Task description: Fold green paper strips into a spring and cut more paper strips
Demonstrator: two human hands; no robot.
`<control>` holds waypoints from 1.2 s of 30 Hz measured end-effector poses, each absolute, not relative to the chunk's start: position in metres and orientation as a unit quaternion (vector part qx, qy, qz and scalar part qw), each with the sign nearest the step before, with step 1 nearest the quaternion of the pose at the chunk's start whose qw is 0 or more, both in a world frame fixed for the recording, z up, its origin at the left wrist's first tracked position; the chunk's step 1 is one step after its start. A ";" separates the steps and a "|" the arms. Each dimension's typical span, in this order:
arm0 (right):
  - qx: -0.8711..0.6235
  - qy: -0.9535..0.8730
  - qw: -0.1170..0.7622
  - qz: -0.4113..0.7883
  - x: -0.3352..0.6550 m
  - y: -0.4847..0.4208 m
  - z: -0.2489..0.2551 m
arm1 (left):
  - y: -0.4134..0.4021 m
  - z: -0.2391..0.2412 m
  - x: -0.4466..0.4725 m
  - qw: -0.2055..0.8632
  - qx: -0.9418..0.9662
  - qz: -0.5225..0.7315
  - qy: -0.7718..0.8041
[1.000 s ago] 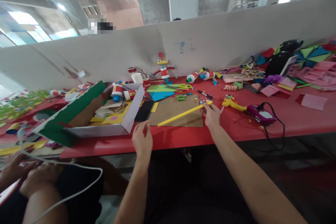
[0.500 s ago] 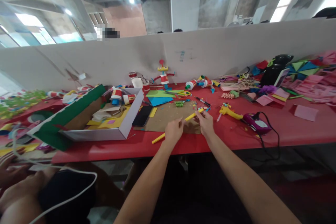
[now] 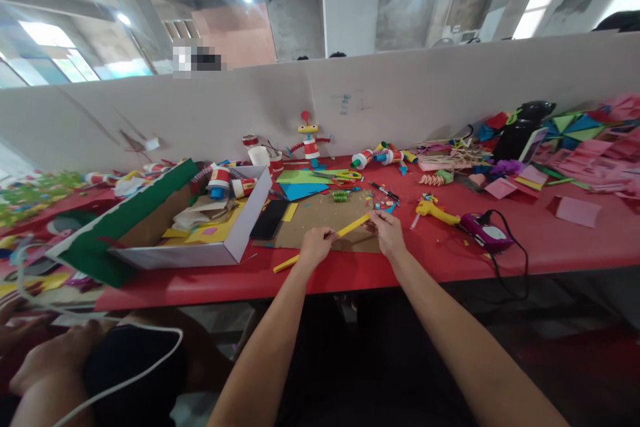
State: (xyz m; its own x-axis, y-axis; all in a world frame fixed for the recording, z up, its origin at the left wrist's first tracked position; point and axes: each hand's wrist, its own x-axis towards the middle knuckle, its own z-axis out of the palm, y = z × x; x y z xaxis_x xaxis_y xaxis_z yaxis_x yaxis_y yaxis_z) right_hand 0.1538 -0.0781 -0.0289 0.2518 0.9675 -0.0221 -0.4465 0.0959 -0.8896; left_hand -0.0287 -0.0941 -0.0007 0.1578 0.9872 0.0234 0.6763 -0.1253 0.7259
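Note:
A long yellow strip (image 3: pixel 353 225), seemingly folded paper, stretches between my hands over the brown cardboard mat (image 3: pixel 300 230). My left hand (image 3: pixel 317 247) is closed round its middle, and the strip's far end pokes out beyond the wrist. With thumb and fingers, my right hand (image 3: pixel 388 232) pinches the other end. Just behind the strip sit a green paper coil (image 3: pixel 341 196), blue and green paper sheets (image 3: pixel 305 191) and yellow-handled scissors (image 3: pixel 345 175). A dark pen-like tool (image 3: pixel 385 191) lies among small scraps.
At left stands an open box (image 3: pixel 175 257) of paper pieces, beside a black phone (image 3: pixel 271 219). A yellow glue gun (image 3: pixel 437 212) and a purple corded device (image 3: pixel 486 232) lie right. A paper robot figure (image 3: pixel 311 147) stands at the back. Another person's hands (image 3: pixel 55 353) appear lower left.
My left hand has moved left along the yellow strip, so a longer stretch of it shows between my hands. The right hand keeps its pinch, and the view has shifted slightly.

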 end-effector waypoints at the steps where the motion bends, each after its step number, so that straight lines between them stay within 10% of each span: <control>1: -0.418 -0.313 0.674 0.523 0.154 -0.078 -0.029 | -0.094 -0.001 -0.027 0.308 0.693 0.267 0.595; 10: -0.421 -0.421 0.592 0.542 0.153 -0.081 -0.029 | -0.092 0.007 -0.008 0.349 0.679 0.274 0.585; 36: -0.443 -0.251 0.718 0.474 0.159 -0.069 -0.035 | -0.101 0.016 -0.086 0.461 0.624 0.198 0.599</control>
State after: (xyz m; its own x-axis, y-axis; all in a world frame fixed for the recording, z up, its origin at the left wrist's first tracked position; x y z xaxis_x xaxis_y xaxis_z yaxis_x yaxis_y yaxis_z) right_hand 0.1590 -0.0693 -0.0350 0.4239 0.9038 -0.0590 -0.4585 0.1580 -0.8745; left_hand -0.0863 -0.1012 0.0157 0.2033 0.9305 -0.3047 0.5646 0.1428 0.8129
